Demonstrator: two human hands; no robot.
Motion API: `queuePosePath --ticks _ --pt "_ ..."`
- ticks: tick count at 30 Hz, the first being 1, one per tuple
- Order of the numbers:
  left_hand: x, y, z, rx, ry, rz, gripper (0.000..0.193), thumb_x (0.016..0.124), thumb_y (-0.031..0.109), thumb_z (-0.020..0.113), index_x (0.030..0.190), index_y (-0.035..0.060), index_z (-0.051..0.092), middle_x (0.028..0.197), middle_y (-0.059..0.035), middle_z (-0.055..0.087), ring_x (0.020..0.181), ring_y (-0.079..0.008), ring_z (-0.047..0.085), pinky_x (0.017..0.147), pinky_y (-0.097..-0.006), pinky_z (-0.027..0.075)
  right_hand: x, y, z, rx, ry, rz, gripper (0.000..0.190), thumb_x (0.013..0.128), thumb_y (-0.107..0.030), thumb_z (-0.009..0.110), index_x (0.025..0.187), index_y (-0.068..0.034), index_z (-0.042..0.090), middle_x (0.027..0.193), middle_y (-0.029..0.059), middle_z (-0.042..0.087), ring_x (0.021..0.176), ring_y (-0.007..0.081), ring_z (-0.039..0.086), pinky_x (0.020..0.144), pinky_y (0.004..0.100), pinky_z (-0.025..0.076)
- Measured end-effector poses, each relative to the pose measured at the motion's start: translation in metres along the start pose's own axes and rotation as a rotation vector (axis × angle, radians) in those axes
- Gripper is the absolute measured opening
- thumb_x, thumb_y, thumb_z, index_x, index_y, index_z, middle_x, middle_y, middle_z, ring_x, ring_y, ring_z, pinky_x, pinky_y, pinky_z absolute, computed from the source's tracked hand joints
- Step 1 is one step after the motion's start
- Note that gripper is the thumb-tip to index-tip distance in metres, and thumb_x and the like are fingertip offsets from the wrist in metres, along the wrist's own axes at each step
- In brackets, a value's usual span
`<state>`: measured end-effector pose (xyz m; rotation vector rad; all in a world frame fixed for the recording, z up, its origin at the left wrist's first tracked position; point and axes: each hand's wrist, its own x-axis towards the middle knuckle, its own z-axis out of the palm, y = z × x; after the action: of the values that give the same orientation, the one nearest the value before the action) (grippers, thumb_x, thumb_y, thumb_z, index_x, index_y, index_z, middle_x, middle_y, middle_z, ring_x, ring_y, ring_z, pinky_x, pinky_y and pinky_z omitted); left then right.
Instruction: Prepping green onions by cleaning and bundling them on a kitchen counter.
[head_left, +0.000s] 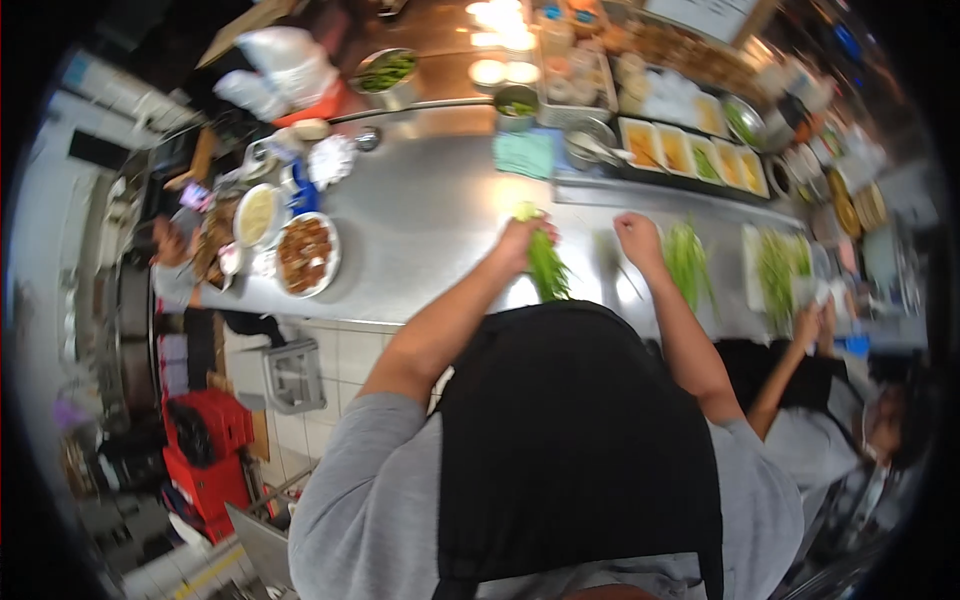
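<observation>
My left hand grips a bunch of green vegetable stalks above the steel counter. Its pale end sticks up past my fingers, and the leafy end hangs towards my black apron. To the right, my right hand is curled into a fist, apart from the bunch. Nothing can be made out inside it. A blurred thin stalk lies by that wrist. Just right of my right forearm rests a loose pile of long green stalks on the steel counter.
At right, a co-worker's hands are near a white tray of greens. Food containers, a metal pot and a folded green cloth line the back. Left stand a bowl of brown food and another person.
</observation>
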<state>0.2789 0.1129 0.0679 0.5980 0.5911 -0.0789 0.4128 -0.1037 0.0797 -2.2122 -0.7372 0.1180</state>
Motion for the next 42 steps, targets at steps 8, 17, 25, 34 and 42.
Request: queuePosePath --ticks 8,17,25,34,42 --pt "-0.001 -0.003 -0.003 0.07 -0.008 -0.018 0.011 0.085 0.008 0.053 0.096 0.0089 0.051 0.072 -0.0088 0.053 0.065 -0.0233 0.057 0.064 -0.0396 0.052 -0.024 0.013 0.028 -0.377 -0.118 -0.014 0.021 0.073 -0.019 0.061 0.073 0.002 0.062 0.077 0.0215 0.061 0.073 0.0394 0.058 0.07 0.0459 0.047" --pt "0.003 -0.02 0.014 0.065 0.126 0.106 0.007 0.079 0.006 0.06 0.081 0.0039 0.054 0.068 -0.0084 0.054 0.058 -0.0206 0.055 0.051 -0.0351 0.049 -0.017 -0.006 0.033 -0.124 -0.221 0.231 0.017 0.069 -0.014 0.059 0.072 0.002 0.062 0.065 0.0168 0.062 0.06 0.0273 0.061 0.06 0.0362 0.048" --pt "0.003 -0.018 0.019 0.135 0.067 0.201 0.011 0.086 0.009 0.057 0.092 -0.0001 0.055 0.083 -0.0135 0.06 0.07 -0.0206 0.059 0.059 -0.0356 0.052 -0.022 -0.074 0.044 0.113 -0.266 0.205 0.013 0.071 -0.011 0.059 0.072 0.002 0.061 0.064 0.0135 0.062 0.057 0.0201 0.059 0.058 0.0318 0.047" --pt "0.001 -0.026 0.037 0.079 0.082 0.149 0.011 0.085 0.007 0.059 0.09 -0.0013 0.054 0.08 -0.0151 0.06 0.07 -0.0238 0.06 0.06 -0.0365 0.051 -0.042 -0.074 0.037 0.136 -0.226 0.161 0.014 0.073 -0.011 0.06 0.075 0.002 0.062 0.065 0.011 0.062 0.059 0.0167 0.058 0.058 0.0308 0.047" --pt "0.005 -0.017 0.004 0.246 0.041 -0.007 0.007 0.083 0.009 0.052 0.084 0.0029 0.054 0.065 -0.0066 0.052 0.059 -0.0195 0.054 0.055 -0.0332 0.048 -0.04 0.025 0.005 0.026 0.058 0.109 0.017 0.078 -0.014 0.054 0.08 -0.003 0.067 0.08 0.0189 0.065 0.077 0.0326 0.063 0.074 0.0381 0.049"
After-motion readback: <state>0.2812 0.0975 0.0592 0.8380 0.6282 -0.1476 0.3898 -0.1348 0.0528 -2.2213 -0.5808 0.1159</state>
